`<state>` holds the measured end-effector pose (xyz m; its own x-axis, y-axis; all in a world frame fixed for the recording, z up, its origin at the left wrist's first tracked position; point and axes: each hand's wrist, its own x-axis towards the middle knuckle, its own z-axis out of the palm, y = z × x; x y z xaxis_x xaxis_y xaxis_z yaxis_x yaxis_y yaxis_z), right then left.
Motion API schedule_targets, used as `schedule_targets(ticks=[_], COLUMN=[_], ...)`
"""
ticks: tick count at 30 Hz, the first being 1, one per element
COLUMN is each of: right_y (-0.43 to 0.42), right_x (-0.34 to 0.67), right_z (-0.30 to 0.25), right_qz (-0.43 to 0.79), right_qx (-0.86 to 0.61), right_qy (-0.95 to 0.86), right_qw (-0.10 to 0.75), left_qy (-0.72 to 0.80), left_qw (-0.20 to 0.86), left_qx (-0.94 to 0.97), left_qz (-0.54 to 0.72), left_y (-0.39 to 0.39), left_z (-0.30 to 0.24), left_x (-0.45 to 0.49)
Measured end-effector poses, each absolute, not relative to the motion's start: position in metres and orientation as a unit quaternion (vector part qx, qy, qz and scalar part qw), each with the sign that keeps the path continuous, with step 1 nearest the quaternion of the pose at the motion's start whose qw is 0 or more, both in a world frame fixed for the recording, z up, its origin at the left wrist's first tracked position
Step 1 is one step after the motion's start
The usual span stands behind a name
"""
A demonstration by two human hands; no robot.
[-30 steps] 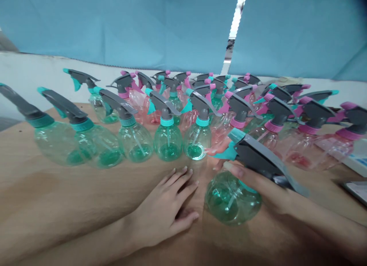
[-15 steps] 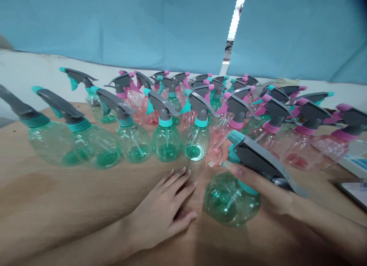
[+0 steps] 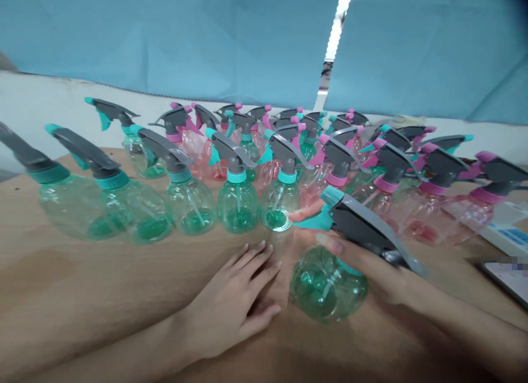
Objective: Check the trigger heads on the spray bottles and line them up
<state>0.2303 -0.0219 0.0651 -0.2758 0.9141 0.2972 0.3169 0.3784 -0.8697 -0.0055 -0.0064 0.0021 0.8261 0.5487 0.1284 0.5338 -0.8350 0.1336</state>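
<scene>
My right hand point(image 3: 363, 267) grips a green spray bottle point(image 3: 325, 292) round its neck, below the grey and teal spray head. The bottle tilts a little, and one finger stretches along its teal trigger. Flat on the wooden table point(image 3: 136, 295), my left hand point(image 3: 235, 295) lies with fingers spread, holding nothing. Just beyond its fingertips stands a green spray bottle point(image 3: 238, 209), with another green bottle point(image 3: 280, 207) on its right. Part of my right hand is hidden behind the bottle it holds.
Several green spray bottles point(image 3: 144, 212) line the front left, and several pink ones point(image 3: 429, 218) the front right. More crowd behind them. A phone-like device point(image 3: 507, 281) and a white object with blue marks point(image 3: 507, 231) lie at the right. A blue curtain point(image 3: 206, 42) hangs behind.
The trigger of the held bottle now juts out to the left, with a finger extended beside it; before, it was pulled in. My left hand stays in place.
</scene>
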Motion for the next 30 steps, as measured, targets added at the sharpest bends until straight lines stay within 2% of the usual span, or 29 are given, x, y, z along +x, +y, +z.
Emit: schedule_targets(ticks=[16, 30], right_y=[-0.0224, -0.0215], right_x=[0.2256, 0.2264], right_z=[0.0723, 0.0727], right_qz=[0.385, 0.391], right_qx=[-0.408, -0.427], right_qy=[-0.701, -0.698], right_qw=[0.441, 0.421], left_qy=[0.286, 0.284], left_qw=[0.066, 0.066], left_qx=[0.952, 0.953], left_qz=[0.084, 0.085], left_y=[-0.0046, -0.0056], left_z=[-0.0008, 0.0010], left_x=[-0.0066, -0.0066])
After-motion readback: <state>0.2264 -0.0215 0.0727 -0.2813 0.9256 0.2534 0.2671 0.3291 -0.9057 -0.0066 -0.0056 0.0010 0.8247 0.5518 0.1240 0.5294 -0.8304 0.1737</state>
